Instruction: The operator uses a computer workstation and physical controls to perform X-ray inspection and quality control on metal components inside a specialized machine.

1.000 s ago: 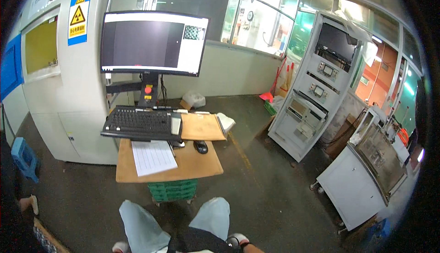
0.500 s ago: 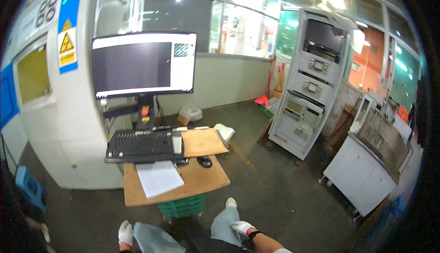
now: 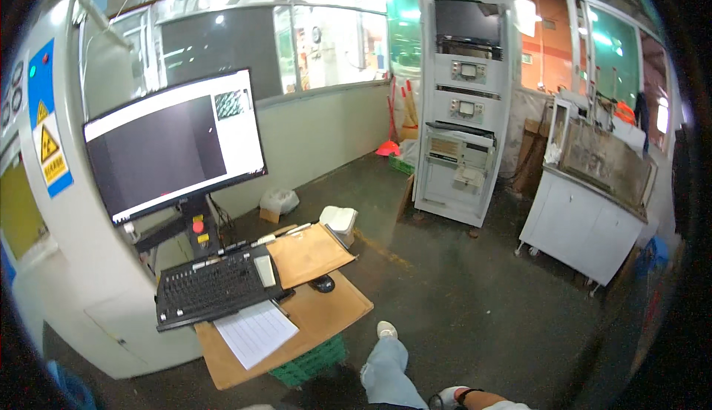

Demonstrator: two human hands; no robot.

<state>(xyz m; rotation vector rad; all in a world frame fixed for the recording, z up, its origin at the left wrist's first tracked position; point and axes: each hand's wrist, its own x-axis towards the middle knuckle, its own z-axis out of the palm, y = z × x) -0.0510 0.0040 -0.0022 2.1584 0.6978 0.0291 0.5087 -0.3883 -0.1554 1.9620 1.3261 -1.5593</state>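
Note:
My right hand [image 3: 447, 397], in a white glove, is at the lower edge beside my leg in light blue trousers [image 3: 387, 369]. A dark band circles the wrist. The picture's edge cuts the hand off, and its fingers cannot be made out. My left hand does not show clearly; only a pale sliver appears at the lower edge, too little to name. Nearest to me is a wooden desk board [image 3: 326, 306] bearing a black keyboard [image 3: 215, 284], a black mouse [image 3: 322, 284], a printed sheet [image 3: 256, 333] and a tan envelope-like folder [image 3: 308, 253].
A lit monitor [image 3: 170, 146] stands above the keyboard by a large pale machine cabinet [image 3: 96, 291] with warning signs. A red button [image 3: 198, 227] sits below the screen. Across the floor are a grey instrument rack [image 3: 460, 113] and a white wheeled cabinet [image 3: 575, 221]. A green crate [image 3: 311, 362] is under the desk.
The view has swung right and tilted, so the desk and monitor sit further left. My left gloved hand has dropped out of clear sight; my right hand has shifted to the lower edge.

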